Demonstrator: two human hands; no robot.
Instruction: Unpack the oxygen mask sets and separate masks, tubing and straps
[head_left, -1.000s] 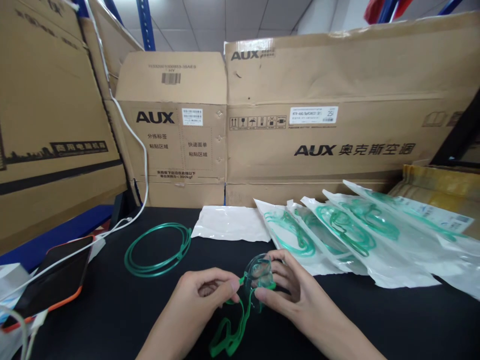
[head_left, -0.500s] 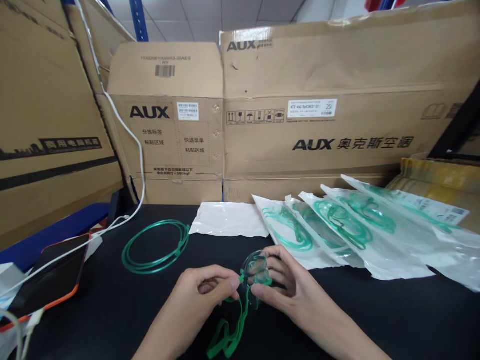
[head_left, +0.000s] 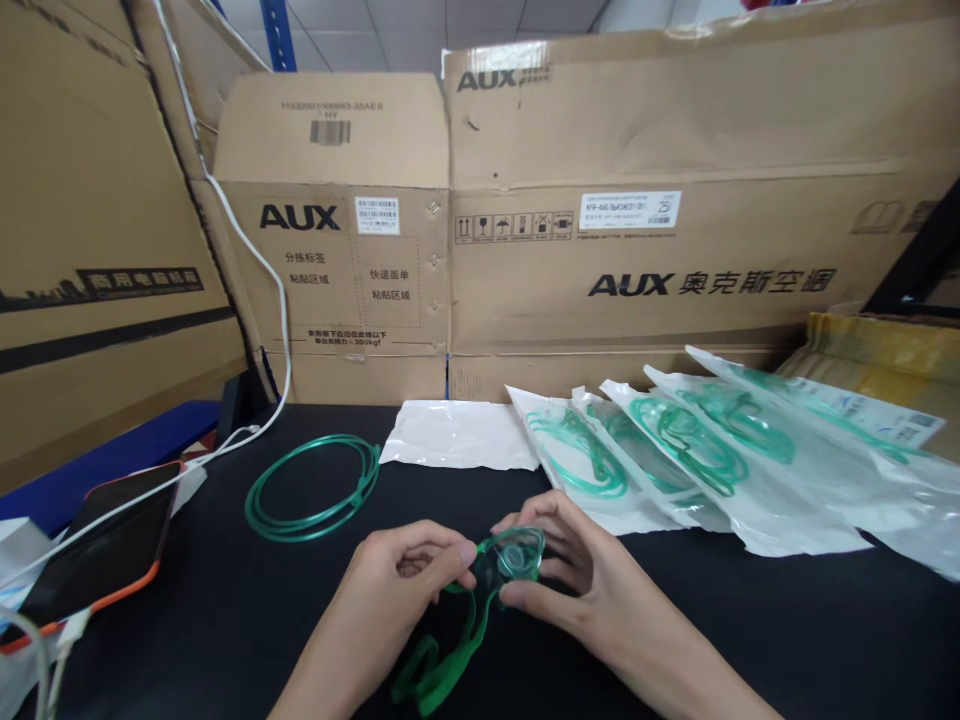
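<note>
A clear green mask [head_left: 516, 553] is held low in the middle, just above the black table [head_left: 225, 600]. My right hand [head_left: 577, 575] wraps round its body with fingers curled. My left hand [head_left: 409, 580] pinches the mask's left edge, where a green elastic strap [head_left: 442, 655] hangs down and loops toward me. A coil of green tubing [head_left: 315, 488] lies on the table to the left of my hands. An empty white pouch [head_left: 459, 435] lies flat behind them.
Several sealed pouches [head_left: 697, 450] with green masks fan out at the right. Large AUX cardboard boxes [head_left: 600, 220] wall off the back and left. A phone in an orange case [head_left: 90, 555] with white cables lies at the left edge.
The mask has tipped flatter, its opening now facing up, and both hands sit slightly lower. The strap loop has swung a little to the left.
</note>
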